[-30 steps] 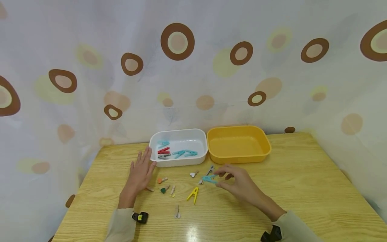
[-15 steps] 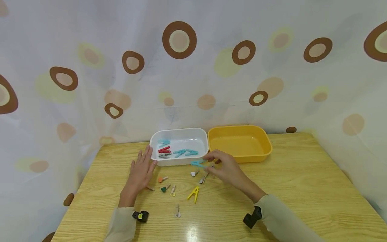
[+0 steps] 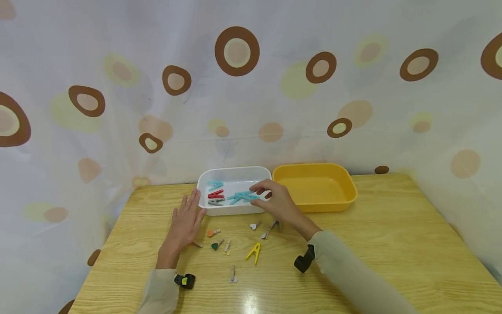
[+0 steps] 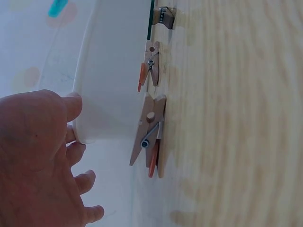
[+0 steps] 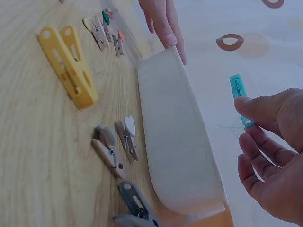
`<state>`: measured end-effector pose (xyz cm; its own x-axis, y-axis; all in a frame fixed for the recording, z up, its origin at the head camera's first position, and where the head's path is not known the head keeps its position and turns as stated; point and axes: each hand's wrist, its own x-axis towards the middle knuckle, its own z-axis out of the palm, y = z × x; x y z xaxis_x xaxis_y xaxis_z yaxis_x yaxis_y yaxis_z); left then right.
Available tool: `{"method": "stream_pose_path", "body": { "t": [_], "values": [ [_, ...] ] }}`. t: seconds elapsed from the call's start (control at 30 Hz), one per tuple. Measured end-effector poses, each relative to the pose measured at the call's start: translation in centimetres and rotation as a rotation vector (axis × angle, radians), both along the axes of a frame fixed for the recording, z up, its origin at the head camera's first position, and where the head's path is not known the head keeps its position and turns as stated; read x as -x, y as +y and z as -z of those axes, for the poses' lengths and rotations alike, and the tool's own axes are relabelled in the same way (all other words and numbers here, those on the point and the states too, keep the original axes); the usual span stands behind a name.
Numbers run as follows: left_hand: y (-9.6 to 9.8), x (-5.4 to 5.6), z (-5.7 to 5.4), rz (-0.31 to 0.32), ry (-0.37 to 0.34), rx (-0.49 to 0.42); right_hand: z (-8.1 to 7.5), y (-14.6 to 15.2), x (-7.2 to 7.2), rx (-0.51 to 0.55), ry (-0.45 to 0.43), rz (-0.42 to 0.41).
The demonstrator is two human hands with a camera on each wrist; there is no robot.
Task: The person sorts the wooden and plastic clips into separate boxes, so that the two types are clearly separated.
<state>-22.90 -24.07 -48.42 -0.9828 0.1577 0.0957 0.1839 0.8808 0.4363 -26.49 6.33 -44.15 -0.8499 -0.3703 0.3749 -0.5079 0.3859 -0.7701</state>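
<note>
My right hand [image 3: 274, 203] is over the right part of the white tray [image 3: 231, 211], pinching a light-blue clothespin [image 5: 236, 85] between thumb and index finger. Its other fingers are loosely bent. Below it in the tray lie other light-blue clothespins [image 3: 215, 184], a red clothespin [image 3: 216, 193] and a grey one [image 3: 215, 202]. At the tray's left front corner, my left hand [image 3: 183, 224] touches the wall and rim with fingers mostly extended. The left wrist view shows its thumb [image 4: 72, 107] at the rim, with a wooden clothespin [image 4: 150, 135] on the table nearby.
A yellow tray [image 3: 317, 207] stands against the white tray's right side. On the wooden table [image 3: 376, 244] in front lie a yellow clothespin [image 3: 255, 252], a dark grey clothespin [image 5: 135, 201] and several small wooden clothespins, some with hearts [image 3: 253, 226]. A patterned sheet [image 3: 188, 113] hangs behind.
My right hand has carried the light-blue clothespin leftward and away from me, from above the table to over the white tray. My left hand has stayed at the tray's corner.
</note>
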Motion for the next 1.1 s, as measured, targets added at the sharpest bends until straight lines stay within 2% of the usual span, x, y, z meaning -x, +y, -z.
{"method": "stream_pose_path", "body": {
  "t": [0.23,0.57,0.73,0.93,1.1],
  "values": [
    [0.2,-0.2,0.0,-0.002,0.012,-0.011,0.2,-1.7,2.0,-0.003,-0.004,0.003],
    [0.6,-0.9,0.3,-0.004,0.017,-0.014,1.7,-3.1,4.6,0.003,-0.084,0.007],
    [0.7,-0.9,0.2,0.001,0.023,-0.011,2.3,-3.4,6.2,0.022,-0.132,0.022],
    [0.7,-0.8,0.1,-0.005,0.019,-0.013,2.7,-3.9,7.2,0.022,-0.174,0.040],
    [0.7,-1.0,0.2,-0.015,0.016,-0.007,3.0,-4.4,7.9,-0.006,-0.249,0.070]
  ]
}}
